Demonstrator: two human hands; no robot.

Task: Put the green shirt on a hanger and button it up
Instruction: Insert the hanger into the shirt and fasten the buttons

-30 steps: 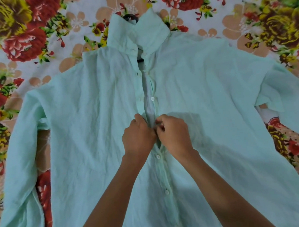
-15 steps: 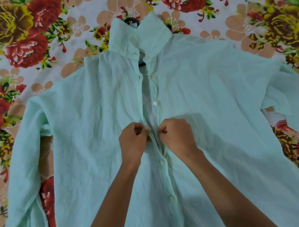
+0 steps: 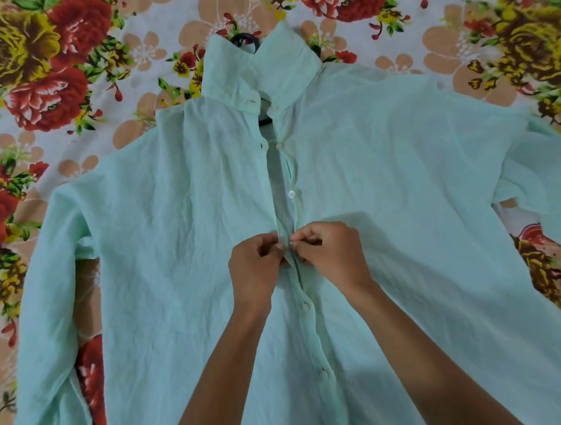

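Left hand (image 3: 254,271) grip pinching green shirt (image 3: 178,249) placket edge, right hand (image 3: 331,255) grip pinching opposite edge

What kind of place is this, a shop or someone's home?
Probably a home, likely a bed: the pale green cotton shirt on a black hanger lies spread over a flower-printed red and yellow bedsheet, not a counter.

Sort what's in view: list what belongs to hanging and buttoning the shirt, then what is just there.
Part of the job:
green shirt
black hanger, hook showing above the collar
left hand, pinching the left placket edge
right hand, pinching the right placket edge
open buttons above the hands

Just there:
floral bedsheet under the shirt
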